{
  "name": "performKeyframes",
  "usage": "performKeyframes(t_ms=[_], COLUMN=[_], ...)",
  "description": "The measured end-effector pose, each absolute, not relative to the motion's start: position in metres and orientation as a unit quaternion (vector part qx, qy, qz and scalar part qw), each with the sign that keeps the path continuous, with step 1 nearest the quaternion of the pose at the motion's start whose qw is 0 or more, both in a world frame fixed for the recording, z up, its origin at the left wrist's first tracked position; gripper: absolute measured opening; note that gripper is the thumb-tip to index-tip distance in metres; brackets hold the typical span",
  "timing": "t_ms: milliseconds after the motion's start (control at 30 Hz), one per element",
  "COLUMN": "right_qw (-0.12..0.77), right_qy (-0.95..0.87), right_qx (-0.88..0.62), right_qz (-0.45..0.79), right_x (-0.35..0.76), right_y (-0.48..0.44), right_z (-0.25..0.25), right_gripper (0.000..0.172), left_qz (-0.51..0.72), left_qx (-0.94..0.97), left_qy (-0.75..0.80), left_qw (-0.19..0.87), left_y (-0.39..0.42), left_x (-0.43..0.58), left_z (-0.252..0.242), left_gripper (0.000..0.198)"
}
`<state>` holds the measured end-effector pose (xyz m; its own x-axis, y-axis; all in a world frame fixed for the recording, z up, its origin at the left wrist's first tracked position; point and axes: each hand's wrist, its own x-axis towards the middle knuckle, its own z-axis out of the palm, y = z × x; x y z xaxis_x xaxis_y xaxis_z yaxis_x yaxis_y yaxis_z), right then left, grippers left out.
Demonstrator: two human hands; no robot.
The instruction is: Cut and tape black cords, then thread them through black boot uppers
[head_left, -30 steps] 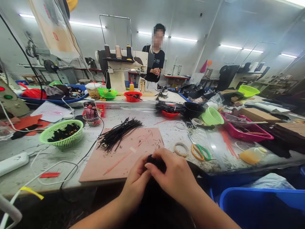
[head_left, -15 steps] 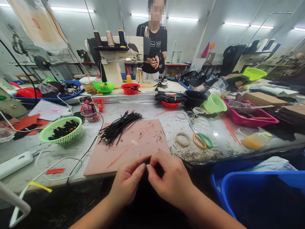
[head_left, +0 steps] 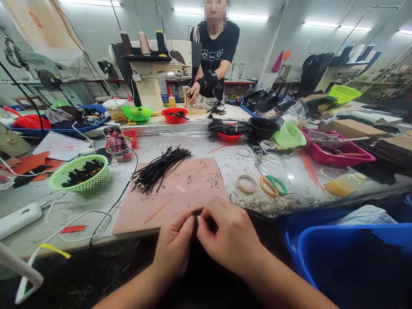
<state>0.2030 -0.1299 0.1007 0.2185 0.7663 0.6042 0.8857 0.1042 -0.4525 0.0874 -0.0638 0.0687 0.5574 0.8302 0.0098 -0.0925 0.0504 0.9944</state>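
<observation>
My left hand [head_left: 175, 242] and my right hand [head_left: 230, 236] meet at the front edge of a pink board [head_left: 193, 189], thumbs and forefingers pinched almost together. A small dark bit shows between the fingertips; its kind is too small and hidden to tell against the black below. Beyond my hands, a bundle of thin black cords [head_left: 162, 168] with light tips lies on the board's far left part. Right of the board are a roll of tape [head_left: 246, 183] and scissors [head_left: 273, 185] with orange and green handles.
A green basket [head_left: 80, 184] of black pieces and a propped phone [head_left: 115, 139] stand left. Blue bins [head_left: 337, 229] are at lower right. Across the table a person [head_left: 219, 47] leans by a sewing machine [head_left: 148, 81], near a red bowl [head_left: 174, 116].
My hands stay pinched together, with only slight shifts. Across the table the person has leaned forward and moved their hands down toward the sewing machine. The view has shifted a little.
</observation>
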Motion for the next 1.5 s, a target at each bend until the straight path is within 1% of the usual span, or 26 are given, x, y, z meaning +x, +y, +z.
performKeyframes(t_ms=[233, 467, 667, 767, 900, 967, 1033, 1167, 1267, 1500], right_qw=[0.387, 0.337, 0.357, 0.369, 0.353, 0.344, 0.344, 0.393, 0.420, 0.412], right_qy=[-0.619, -0.605, -0.599, -0.605, -0.612, -0.623, -0.638, -0.635, -0.628, -0.634], right_qx=[-0.679, -0.713, -0.697, -0.674, -0.652, -0.655, -0.660, -0.655, -0.648, -0.648], right_qz=[-0.081, -0.112, -0.165, -0.212, -0.276, -0.254, -0.198, -0.117, -0.099, -0.089], right_x=[0.204, 0.207, 0.208, 0.213, 0.221, 0.223, 0.225, 0.226, 0.225, 0.226], right_y=[-0.126, -0.129, -0.128, -0.121, -0.113, -0.110, -0.110, -0.112, -0.114, -0.114], right_z=[0.102, 0.105, 0.105, 0.117, 0.139, 0.141, 0.135, 0.117, 0.114, 0.121], right_gripper=[0.011, 0.009, 0.013, 0.014, 0.011, 0.009, 0.005, 0.006, 0.011, 0.013], left_qz=[0.359, 0.374, 0.406, 0.460, 0.566, 0.581, 0.573, 0.544, 0.535, 0.538], left_qx=[0.590, 0.602, 0.605, 0.608, 0.572, 0.540, 0.508, 0.458, 0.459, 0.478], left_qy=[0.300, 0.306, 0.299, 0.281, 0.222, 0.215, 0.233, 0.268, 0.278, 0.265], left_qw=[0.658, 0.635, 0.616, 0.583, 0.551, 0.570, 0.600, 0.650, 0.653, 0.642], left_y=[-0.065, -0.066, -0.061, -0.055, -0.049, -0.049, -0.051, -0.058, -0.060, -0.059], left_x=[0.089, 0.090, 0.093, 0.105, 0.125, 0.129, 0.130, 0.125, 0.123, 0.125], left_z=[0.068, 0.064, 0.065, 0.078, 0.093, 0.089, 0.081, 0.067, 0.069, 0.074], left_gripper=[0.023, 0.021, 0.020, 0.019, 0.017, 0.015, 0.015, 0.014, 0.015, 0.015])
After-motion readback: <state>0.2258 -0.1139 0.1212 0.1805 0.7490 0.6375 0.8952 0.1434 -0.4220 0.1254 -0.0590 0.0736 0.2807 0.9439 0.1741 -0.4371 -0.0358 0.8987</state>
